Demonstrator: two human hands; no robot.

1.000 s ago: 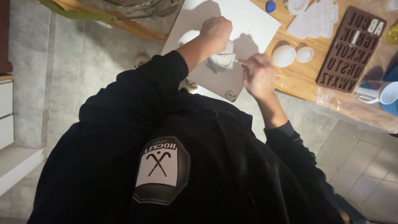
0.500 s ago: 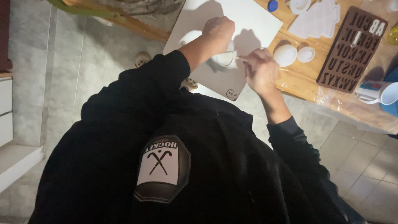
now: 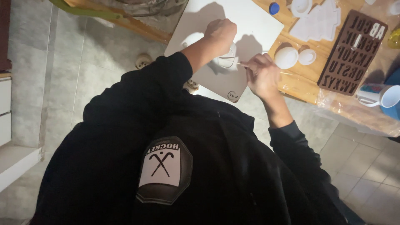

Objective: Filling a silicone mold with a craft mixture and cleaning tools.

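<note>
A white board (image 3: 250, 25) lies on the wooden table (image 3: 298, 85). My left hand (image 3: 220, 34) rests on it as a fist, pressing down on a small white round piece (image 3: 227, 62) that is mostly hidden under the hand. My right hand (image 3: 261, 75) is closed on a thin stick-like tool (image 3: 246, 65) whose tip touches the edge of that white piece. Both arms wear black sleeves, and my black top with a patch fills the lower view.
A brown letter mould (image 3: 352, 52) lies at the right, with a white tree-shaped mould (image 3: 318, 23), two white round pieces (image 3: 286, 57), a blue cap (image 3: 273, 8) and a white-and-blue mug (image 3: 381, 96). Clear plastic sheet (image 3: 354, 112) overhangs the table edge. Grey tiled floor (image 3: 83, 62) lies below.
My right hand has shifted slightly along the white piece with the tool. My left hand stays in place on the board.
</note>
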